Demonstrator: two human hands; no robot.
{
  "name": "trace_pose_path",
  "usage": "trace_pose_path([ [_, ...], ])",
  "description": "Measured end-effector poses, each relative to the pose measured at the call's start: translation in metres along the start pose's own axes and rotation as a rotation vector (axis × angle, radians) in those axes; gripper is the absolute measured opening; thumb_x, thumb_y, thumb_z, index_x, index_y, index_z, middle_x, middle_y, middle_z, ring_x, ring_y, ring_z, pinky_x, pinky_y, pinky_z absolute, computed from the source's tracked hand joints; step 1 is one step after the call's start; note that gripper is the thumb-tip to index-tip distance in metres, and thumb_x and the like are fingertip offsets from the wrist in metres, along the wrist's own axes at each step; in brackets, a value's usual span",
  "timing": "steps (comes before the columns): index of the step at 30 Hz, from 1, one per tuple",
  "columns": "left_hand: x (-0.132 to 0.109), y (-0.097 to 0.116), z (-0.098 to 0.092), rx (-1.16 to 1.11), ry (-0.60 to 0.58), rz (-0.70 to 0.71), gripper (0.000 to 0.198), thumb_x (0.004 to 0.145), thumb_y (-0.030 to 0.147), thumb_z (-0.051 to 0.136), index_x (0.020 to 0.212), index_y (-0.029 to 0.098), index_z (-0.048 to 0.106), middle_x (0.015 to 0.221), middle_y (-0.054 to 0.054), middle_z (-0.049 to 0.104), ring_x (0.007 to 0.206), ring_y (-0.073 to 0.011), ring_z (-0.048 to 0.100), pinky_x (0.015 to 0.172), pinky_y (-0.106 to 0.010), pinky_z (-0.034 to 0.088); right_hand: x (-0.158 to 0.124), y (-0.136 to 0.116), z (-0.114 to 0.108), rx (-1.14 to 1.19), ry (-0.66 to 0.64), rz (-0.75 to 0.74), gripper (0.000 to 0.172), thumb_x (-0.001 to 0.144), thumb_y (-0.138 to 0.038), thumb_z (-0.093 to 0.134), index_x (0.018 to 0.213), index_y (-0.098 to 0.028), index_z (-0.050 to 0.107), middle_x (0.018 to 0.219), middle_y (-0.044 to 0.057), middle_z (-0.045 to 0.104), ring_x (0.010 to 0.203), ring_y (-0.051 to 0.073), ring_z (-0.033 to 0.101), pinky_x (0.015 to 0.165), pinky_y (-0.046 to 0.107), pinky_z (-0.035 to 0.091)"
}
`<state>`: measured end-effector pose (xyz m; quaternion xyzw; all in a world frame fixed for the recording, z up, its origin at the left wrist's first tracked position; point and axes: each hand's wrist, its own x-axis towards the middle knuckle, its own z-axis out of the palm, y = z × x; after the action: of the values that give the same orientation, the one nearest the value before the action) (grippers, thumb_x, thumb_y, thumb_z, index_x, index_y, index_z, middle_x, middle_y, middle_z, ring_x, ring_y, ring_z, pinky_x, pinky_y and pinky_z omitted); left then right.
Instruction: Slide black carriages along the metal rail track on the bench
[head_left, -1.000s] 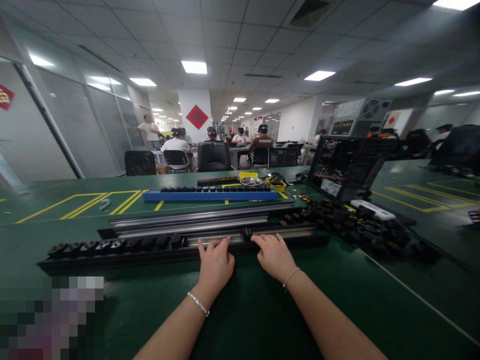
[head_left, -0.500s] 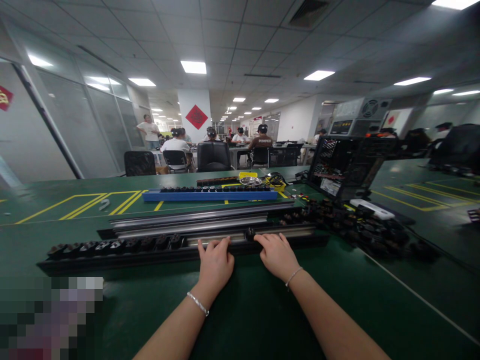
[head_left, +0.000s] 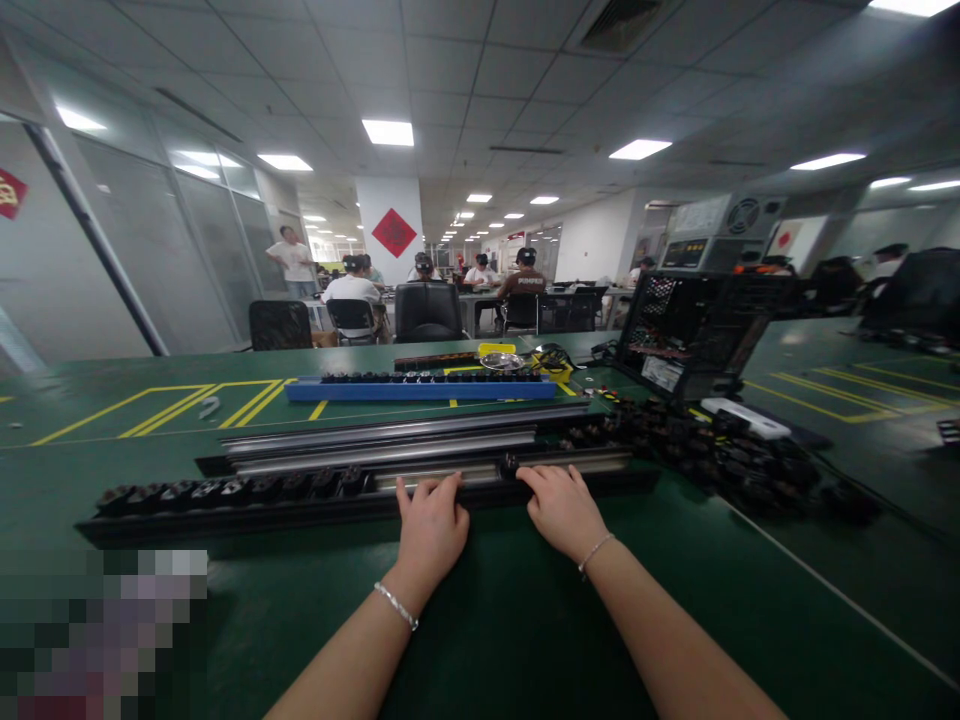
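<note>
A long black track (head_left: 420, 500) with a bright metal channel lies across the green table in front of me. My left hand (head_left: 433, 515) grips its near edge around the middle, with fingertips bent over the channel. Just to the right, a small round black socket-like piece (head_left: 508, 465) sits upright in the track. My right hand (head_left: 564, 510) has its leading fingertips against that piece, partly hidden, while the other fingers rest along the track. A row of similar black pieces (head_left: 262, 488) fills the left part of the track.
Two more metal-lined tracks (head_left: 375, 450) lie just behind. Farther back is a blue track (head_left: 420, 390) carrying black pieces. A heap of loose black pieces (head_left: 720, 460) lies to the right, near an open computer case (head_left: 690, 330). People sit at tables in the background.
My right hand and the round black piece have shifted slightly right along the track. My left hand stays where it was.
</note>
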<state>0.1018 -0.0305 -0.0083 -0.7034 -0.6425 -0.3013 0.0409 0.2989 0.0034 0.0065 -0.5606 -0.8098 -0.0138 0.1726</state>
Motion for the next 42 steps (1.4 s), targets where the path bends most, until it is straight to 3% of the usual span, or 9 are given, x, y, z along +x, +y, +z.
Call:
trace_pose_path([
  [31,-0.003,0.001,0.001,0.073,-0.016,0.034,0.041,0.077,0.017,0.045,0.116,0.024,0.052,0.106,-0.004,0.066,0.109,-0.023,0.051,0.107,-0.063,0.007,0.001,0.017,-0.011,-0.045,0.025,0.07,0.036,0.079,-0.014,0.04,0.104,-0.028,0.063,0.113,0.004,0.061,0.105,0.019,0.05,0.102,0.046,0.02],
  [42,-0.004,0.003,-0.001,0.111,-0.043,0.042,0.04,0.075,0.015,0.046,0.115,0.023,0.05,0.111,-0.005,0.064,0.113,-0.0227,0.049,0.108,-0.058,0.01,0.001,0.022,-0.013,-0.058,0.027,0.085,0.034,0.078,-0.015,0.041,0.102,-0.028,0.063,0.112,0.003,0.062,0.104,0.018,0.051,0.1,0.043,0.023],
])
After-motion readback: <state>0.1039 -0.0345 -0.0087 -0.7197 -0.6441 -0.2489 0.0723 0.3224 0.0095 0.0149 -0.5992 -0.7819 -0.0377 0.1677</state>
